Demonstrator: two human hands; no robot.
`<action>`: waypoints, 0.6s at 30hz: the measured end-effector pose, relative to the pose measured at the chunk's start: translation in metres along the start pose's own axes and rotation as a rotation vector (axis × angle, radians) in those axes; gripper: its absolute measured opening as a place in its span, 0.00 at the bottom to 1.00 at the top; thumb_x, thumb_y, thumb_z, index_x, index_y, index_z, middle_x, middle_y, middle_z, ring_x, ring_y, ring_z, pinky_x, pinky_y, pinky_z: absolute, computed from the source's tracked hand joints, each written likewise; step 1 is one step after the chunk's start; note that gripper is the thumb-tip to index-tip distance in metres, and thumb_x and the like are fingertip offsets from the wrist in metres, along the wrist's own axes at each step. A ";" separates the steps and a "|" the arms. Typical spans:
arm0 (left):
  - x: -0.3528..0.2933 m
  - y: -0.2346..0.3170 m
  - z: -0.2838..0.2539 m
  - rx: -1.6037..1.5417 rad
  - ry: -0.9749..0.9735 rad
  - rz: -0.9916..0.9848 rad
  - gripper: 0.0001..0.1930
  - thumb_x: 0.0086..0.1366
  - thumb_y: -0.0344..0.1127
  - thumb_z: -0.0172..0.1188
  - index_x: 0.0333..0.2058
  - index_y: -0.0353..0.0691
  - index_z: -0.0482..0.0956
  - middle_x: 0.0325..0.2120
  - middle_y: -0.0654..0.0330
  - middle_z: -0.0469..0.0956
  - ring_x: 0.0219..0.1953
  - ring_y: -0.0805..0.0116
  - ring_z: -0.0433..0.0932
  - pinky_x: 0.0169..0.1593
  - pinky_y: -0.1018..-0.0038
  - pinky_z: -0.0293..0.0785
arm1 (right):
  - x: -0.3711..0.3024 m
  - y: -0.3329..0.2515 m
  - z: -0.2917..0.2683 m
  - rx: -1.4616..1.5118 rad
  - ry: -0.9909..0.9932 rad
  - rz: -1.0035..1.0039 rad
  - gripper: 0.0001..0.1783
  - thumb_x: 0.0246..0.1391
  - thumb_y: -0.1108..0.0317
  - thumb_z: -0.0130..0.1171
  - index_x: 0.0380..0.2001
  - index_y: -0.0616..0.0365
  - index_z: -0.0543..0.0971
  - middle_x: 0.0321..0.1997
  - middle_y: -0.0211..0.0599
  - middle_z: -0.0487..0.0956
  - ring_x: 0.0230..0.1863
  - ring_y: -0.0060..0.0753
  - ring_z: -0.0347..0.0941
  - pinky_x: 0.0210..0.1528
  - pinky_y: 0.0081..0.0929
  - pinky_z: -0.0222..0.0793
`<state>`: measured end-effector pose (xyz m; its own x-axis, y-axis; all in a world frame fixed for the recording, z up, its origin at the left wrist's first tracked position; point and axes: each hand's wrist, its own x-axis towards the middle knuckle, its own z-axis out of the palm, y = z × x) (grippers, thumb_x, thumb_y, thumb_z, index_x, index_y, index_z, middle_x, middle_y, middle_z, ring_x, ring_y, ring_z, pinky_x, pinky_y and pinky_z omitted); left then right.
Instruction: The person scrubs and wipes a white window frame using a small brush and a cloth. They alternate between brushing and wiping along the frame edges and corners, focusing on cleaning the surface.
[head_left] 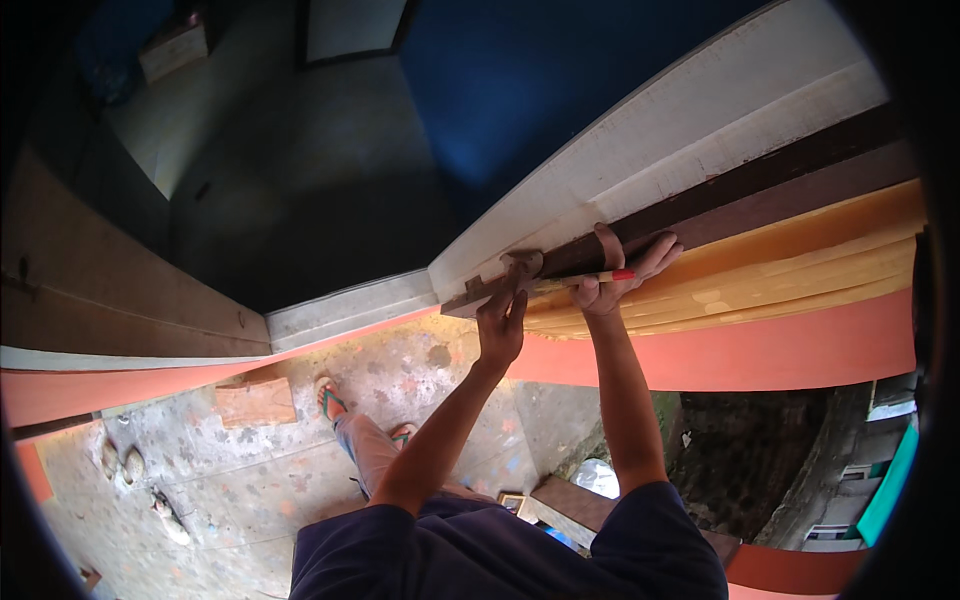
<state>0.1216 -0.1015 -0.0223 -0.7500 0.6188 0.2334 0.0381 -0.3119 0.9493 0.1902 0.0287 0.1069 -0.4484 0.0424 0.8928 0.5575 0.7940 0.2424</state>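
Note:
A long dark brown wooden board (725, 205) runs slantwise along the pale door frame at the upper right. My left hand (503, 315) is closed around its near end, the fingers bent over the upper edge and the thumb below. My right hand (622, 275) is a little farther right along the same board. A slim stick with a red end (617, 275) lies in its grip; whether it is a pencil or a brush I cannot tell. One right finger reaches up over the board, while the others stretch along its lower edge. The stick's other end points toward my left hand.
A yellow curtain-like cloth (760, 265) hangs beside the board, above a salmon-coloured wall band (720, 350). Left of the frame is a doorway into a dark room with a blue wall (490, 90). Sandals (122, 462), a wooden piece (256, 402) and a cat-like shape (170, 517) are on the stained floor.

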 end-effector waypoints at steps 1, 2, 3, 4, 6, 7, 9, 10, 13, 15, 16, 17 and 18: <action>0.003 0.002 0.002 -0.020 -0.006 0.018 0.18 0.73 0.32 0.56 0.58 0.33 0.79 0.49 0.38 0.83 0.49 0.42 0.84 0.48 0.62 0.79 | -0.001 0.000 -0.002 -0.006 -0.017 0.003 0.42 0.68 0.31 0.28 0.51 0.45 0.87 0.81 0.65 0.46 0.82 0.71 0.31 0.79 0.67 0.26; 0.004 -0.009 0.000 0.040 0.064 0.121 0.17 0.73 0.32 0.56 0.57 0.33 0.79 0.45 0.38 0.83 0.45 0.43 0.85 0.45 0.63 0.79 | -0.004 -0.003 -0.004 0.009 -0.006 0.005 0.42 0.68 0.31 0.28 0.51 0.45 0.87 0.81 0.65 0.46 0.82 0.71 0.31 0.79 0.67 0.26; 0.011 -0.029 -0.001 0.088 0.142 0.240 0.17 0.73 0.32 0.56 0.57 0.33 0.80 0.42 0.37 0.83 0.41 0.44 0.86 0.42 0.63 0.78 | 0.004 -0.007 -0.003 0.022 0.021 -0.009 0.42 0.68 0.31 0.28 0.51 0.45 0.87 0.81 0.65 0.46 0.82 0.72 0.31 0.79 0.67 0.26; 0.008 -0.042 -0.008 0.096 0.104 0.170 0.18 0.74 0.33 0.55 0.58 0.33 0.79 0.38 0.39 0.83 0.33 0.46 0.83 0.38 0.63 0.77 | 0.010 -0.007 0.000 0.032 0.047 -0.016 0.42 0.68 0.31 0.28 0.51 0.45 0.86 0.81 0.65 0.46 0.82 0.72 0.31 0.79 0.67 0.26; 0.000 -0.057 -0.017 0.130 0.055 0.062 0.18 0.75 0.34 0.54 0.59 0.34 0.79 0.37 0.40 0.84 0.31 0.49 0.83 0.38 0.63 0.77 | 0.009 -0.010 -0.004 0.029 0.042 -0.012 0.42 0.68 0.31 0.28 0.51 0.45 0.86 0.81 0.65 0.47 0.82 0.72 0.32 0.79 0.67 0.26; -0.006 -0.058 -0.017 0.153 0.040 0.023 0.18 0.75 0.33 0.54 0.60 0.35 0.79 0.40 0.40 0.84 0.36 0.48 0.85 0.42 0.63 0.79 | 0.007 -0.013 -0.006 0.026 0.036 -0.004 0.42 0.68 0.31 0.28 0.51 0.45 0.86 0.81 0.65 0.48 0.82 0.72 0.32 0.79 0.67 0.26; 0.002 -0.058 -0.009 0.145 0.103 0.072 0.18 0.75 0.32 0.53 0.60 0.35 0.78 0.46 0.39 0.83 0.46 0.49 0.85 0.51 0.64 0.78 | 0.010 -0.004 0.006 0.014 0.030 -0.026 0.41 0.69 0.32 0.29 0.51 0.46 0.86 0.81 0.65 0.48 0.82 0.72 0.33 0.79 0.66 0.28; 0.008 -0.053 -0.003 0.135 0.141 0.101 0.19 0.75 0.31 0.53 0.60 0.36 0.78 0.49 0.39 0.83 0.51 0.49 0.85 0.55 0.64 0.77 | 0.014 -0.008 0.005 0.020 0.053 -0.031 0.41 0.69 0.33 0.29 0.51 0.46 0.86 0.80 0.65 0.49 0.82 0.72 0.33 0.79 0.66 0.29; 0.016 -0.005 0.009 0.002 0.113 0.038 0.19 0.73 0.28 0.52 0.60 0.36 0.79 0.55 0.40 0.81 0.61 0.50 0.80 0.64 0.65 0.71 | 0.010 -0.008 0.002 0.025 0.060 -0.025 0.40 0.69 0.33 0.30 0.51 0.46 0.86 0.80 0.65 0.50 0.82 0.72 0.35 0.79 0.67 0.31; 0.034 0.040 0.006 -0.086 0.025 0.081 0.19 0.71 0.26 0.52 0.59 0.36 0.80 0.54 0.41 0.82 0.60 0.48 0.80 0.65 0.65 0.70 | 0.008 -0.007 0.002 0.035 0.059 -0.018 0.39 0.69 0.34 0.31 0.51 0.47 0.86 0.80 0.65 0.50 0.81 0.72 0.36 0.79 0.67 0.31; 0.039 0.046 0.006 -0.106 -0.009 0.067 0.19 0.71 0.26 0.52 0.58 0.36 0.80 0.54 0.42 0.82 0.60 0.48 0.80 0.65 0.64 0.69 | 0.009 -0.007 0.002 0.039 0.058 -0.019 0.39 0.69 0.34 0.31 0.51 0.47 0.87 0.80 0.65 0.50 0.81 0.72 0.36 0.79 0.67 0.31; 0.041 0.049 0.006 -0.126 -0.044 0.054 0.19 0.71 0.25 0.52 0.58 0.36 0.81 0.54 0.42 0.82 0.61 0.48 0.79 0.66 0.64 0.69 | 0.009 -0.008 0.002 0.040 0.064 -0.022 0.39 0.69 0.34 0.31 0.51 0.47 0.87 0.80 0.65 0.51 0.81 0.71 0.36 0.79 0.67 0.31; 0.038 0.042 0.003 -0.063 -0.075 0.014 0.19 0.71 0.26 0.53 0.58 0.36 0.81 0.52 0.42 0.82 0.58 0.47 0.80 0.64 0.64 0.70 | 0.011 -0.009 0.003 0.044 0.071 -0.029 0.39 0.69 0.34 0.32 0.51 0.47 0.87 0.80 0.65 0.51 0.81 0.71 0.37 0.79 0.67 0.31</action>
<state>0.0967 -0.0885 0.0269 -0.6981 0.6655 0.2641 0.0054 -0.3640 0.9314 0.1787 0.0237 0.1132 -0.4123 -0.0232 0.9108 0.5131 0.8202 0.2531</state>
